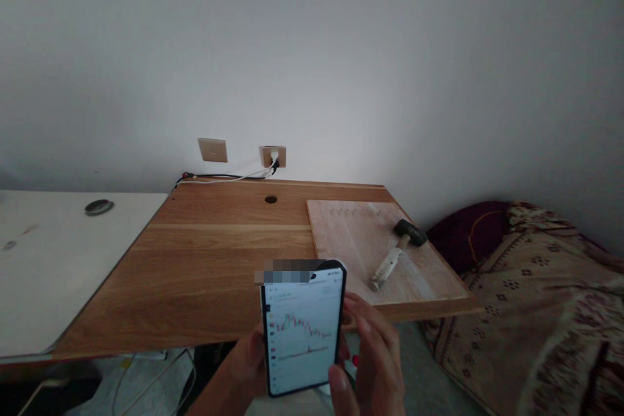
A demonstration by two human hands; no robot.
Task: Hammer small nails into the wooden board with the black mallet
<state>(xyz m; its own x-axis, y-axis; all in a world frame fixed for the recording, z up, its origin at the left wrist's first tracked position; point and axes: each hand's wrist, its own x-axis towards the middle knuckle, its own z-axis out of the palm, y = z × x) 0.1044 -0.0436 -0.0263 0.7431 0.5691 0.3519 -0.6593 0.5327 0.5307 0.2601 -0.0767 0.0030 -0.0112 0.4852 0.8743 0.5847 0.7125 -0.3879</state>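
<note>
A black phone with a lit screen showing a chart stands upright at the bottom middle, in front of the wooden desk. My left hand grips it from behind and along its left edge. My right hand curls around its right edge, thumb near the lower right of the screen. A hammer with a dark head and pale worn handle lies on a light wooden board on the desk's right side, beyond the phone.
A white table adjoins the desk on the left, with a round dark object on it. Wall sockets with plugged cables sit behind the desk. A patterned bed cover and a dark pillow lie to the right. Cables trail below.
</note>
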